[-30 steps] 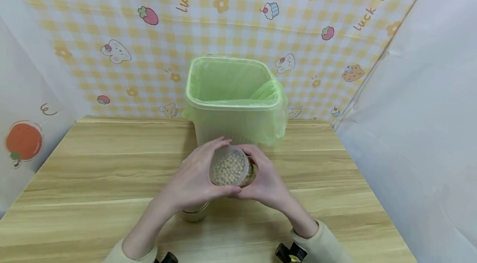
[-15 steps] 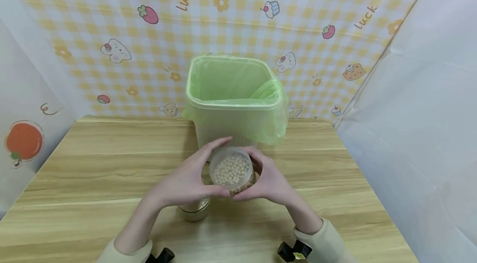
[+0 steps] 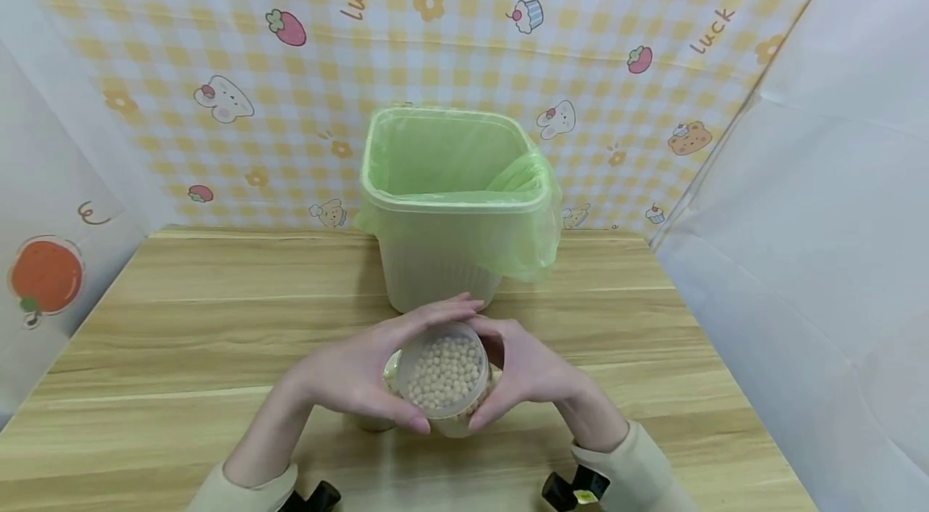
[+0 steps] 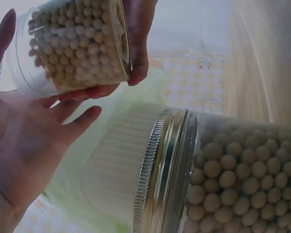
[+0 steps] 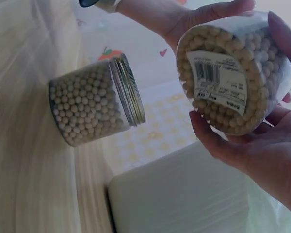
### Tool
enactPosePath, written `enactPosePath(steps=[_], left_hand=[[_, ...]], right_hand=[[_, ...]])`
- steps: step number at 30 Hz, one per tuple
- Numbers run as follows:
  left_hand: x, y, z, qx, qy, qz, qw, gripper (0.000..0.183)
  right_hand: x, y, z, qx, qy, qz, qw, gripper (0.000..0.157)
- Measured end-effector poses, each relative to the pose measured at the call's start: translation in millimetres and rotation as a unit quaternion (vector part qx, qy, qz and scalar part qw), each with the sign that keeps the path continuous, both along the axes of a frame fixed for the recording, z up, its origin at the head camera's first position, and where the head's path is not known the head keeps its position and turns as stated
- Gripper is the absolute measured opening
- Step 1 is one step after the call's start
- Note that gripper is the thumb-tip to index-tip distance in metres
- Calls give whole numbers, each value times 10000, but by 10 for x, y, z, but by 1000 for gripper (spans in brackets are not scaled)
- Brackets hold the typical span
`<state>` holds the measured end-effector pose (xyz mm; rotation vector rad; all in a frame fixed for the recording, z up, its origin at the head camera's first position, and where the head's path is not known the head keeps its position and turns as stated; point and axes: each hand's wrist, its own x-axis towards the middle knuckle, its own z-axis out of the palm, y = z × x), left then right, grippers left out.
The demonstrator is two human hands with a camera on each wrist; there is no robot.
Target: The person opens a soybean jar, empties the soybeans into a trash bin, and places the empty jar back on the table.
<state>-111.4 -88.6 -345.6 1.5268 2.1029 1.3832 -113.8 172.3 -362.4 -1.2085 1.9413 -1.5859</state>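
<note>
A clear plastic jar (image 3: pixel 444 375) of small round beige balls is held up between both hands, tilted. No lid shows on its top end, and the balls stop below the rim. The left hand (image 3: pixel 356 375) curves round the rim side, thumb in front and fingers behind. From the other side, the right hand (image 3: pixel 530 371) grips the jar nearer its base, where a white barcode label (image 5: pixel 218 80) shows. A second jar (image 5: pixel 87 102) of the same balls, with a gold screw lid (image 5: pixel 128 90), stands on the table, mostly behind the left hand in the head view.
Behind the hands stands a pale bin (image 3: pixel 435 254) lined with a green bag (image 3: pixel 526 230). The wood-grain table (image 3: pixel 218 318) ends at a checked cloth backdrop (image 3: pixel 327 93). White sheets flank both sides (image 3: pixel 820 254).
Both hands have brought the jar down and closer to the body, uncovering more of the bin's front. The left fingers loosened from the rim, then closed round it again.
</note>
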Motion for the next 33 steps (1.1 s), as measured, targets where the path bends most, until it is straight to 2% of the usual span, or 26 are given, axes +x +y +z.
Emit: enactPosePath(steps=[2,5,10,13,17,19,21,23,26,29,33], left_hand=[[1,6,-10,-77,154,140,9998,103],[-2,18,-14,-205,272,561,9978,100],[-2,45,-14,-310,178,1294,9909,100],[7,61,-10,-384,262,1711,9841,101],[15,95,-13,-560,669,2263,9702,100],[17,113,-15,-664,856,2460,9632,104],[16,118,-17,-709,887,2551,9602,110],[11,104,-18,-650,695,2489,9638,114],[-7,53,-13,-411,336,2165,9748,115],[-19,0,10,-227,96,1685,9854,112],[-29,-35,25,-110,-78,1008,9948,105]], right_hand=[[19,-7,5,193,276,-284,9990,95],[47,-27,15,423,624,-779,9941,100],[76,-74,15,511,957,-1451,9834,98],[83,-102,3,405,1025,-1777,9779,95],[78,-131,-32,299,1176,-2178,9684,92],[73,-136,-45,267,1265,-2314,9642,91],[64,-133,-49,218,1256,-2369,9631,92],[55,-119,-45,134,1149,-2306,9662,94],[23,-90,-37,-60,769,-1928,9782,93],[-15,-54,-32,-332,111,-1319,9906,91],[-51,-10,-42,-606,-640,-502,9948,89]])
